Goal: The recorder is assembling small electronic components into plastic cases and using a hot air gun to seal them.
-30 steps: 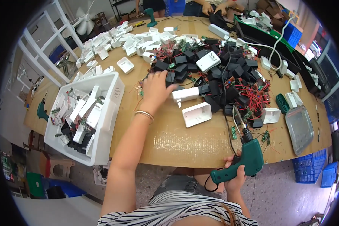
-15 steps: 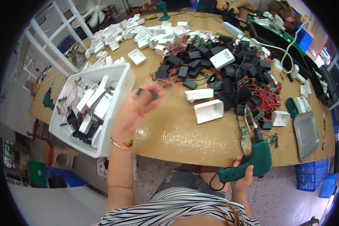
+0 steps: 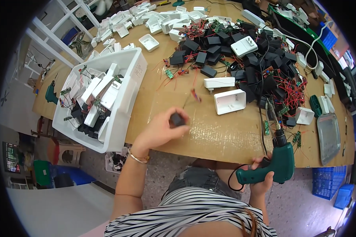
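Observation:
My left hand (image 3: 162,128) is closed around a small black block (image 3: 177,119) above the front part of the table. A little circuit piece (image 3: 195,96) with thin wires, blurred, is just beyond the fingers; whether it is joined to the block I cannot tell. At the table's front edge, my right hand (image 3: 261,179) grips a green soldering gun (image 3: 283,164) by its handle, its metal tip pointing away from me toward the pile. Near that tip lie green circuit boards (image 3: 297,138). An open white plastic case (image 3: 230,102) rests between both hands, farther back, beside a white lid-like piece (image 3: 219,82).
A white bin (image 3: 136,85) of white cases, boards and black blocks stands at the left. Black blocks (image 3: 213,49) and red wires (image 3: 290,93) are heaped behind. White cases (image 3: 162,24) cover the far side. A clear tray (image 3: 329,138) lies at the right; a black cord crosses the heap.
My left hand has moved right and toward me with the black block, away from the white bin. The right hand still holds the soldering gun. The whole view has shifted slightly.

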The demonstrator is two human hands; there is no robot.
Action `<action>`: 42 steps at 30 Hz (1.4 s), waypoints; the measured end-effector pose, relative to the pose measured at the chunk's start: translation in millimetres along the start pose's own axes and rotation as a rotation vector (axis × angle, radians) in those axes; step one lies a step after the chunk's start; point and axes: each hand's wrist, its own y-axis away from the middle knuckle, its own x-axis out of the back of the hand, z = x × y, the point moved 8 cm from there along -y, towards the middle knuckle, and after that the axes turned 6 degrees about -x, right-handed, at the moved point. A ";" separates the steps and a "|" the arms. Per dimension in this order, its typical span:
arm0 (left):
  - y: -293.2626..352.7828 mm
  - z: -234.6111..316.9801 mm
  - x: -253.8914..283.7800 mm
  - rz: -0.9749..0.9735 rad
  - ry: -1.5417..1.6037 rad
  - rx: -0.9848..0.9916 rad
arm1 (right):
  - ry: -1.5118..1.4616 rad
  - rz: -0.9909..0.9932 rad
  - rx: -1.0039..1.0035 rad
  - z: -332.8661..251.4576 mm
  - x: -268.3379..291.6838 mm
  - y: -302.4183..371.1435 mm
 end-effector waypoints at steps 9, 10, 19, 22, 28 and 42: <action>-16.0 50.9 8.9 0.452 -0.804 -0.247 | 0.068 0.005 0.027 -3.3 1.7 1.7; -30.7 42.9 5.0 0.391 -0.860 -0.155 | 0.027 0.007 -0.006 3.3 1.6 2.4; -46.3 30.4 -8.0 0.231 -0.584 -0.193 | -0.025 -0.004 -0.030 6.8 8.4 2.4; -36.3 24.0 -6.6 0.136 0.157 -0.049 | -0.036 -0.008 -0.025 3.7 6.3 1.3; -26.7 59.2 19.8 0.243 -0.149 -0.176 | 0.072 0.025 0.005 0.8 4.9 0.9; -40.1 84.0 -74.4 0.628 -0.694 -0.731 | 0.026 0.022 -0.007 1.6 6.5 1.3</action>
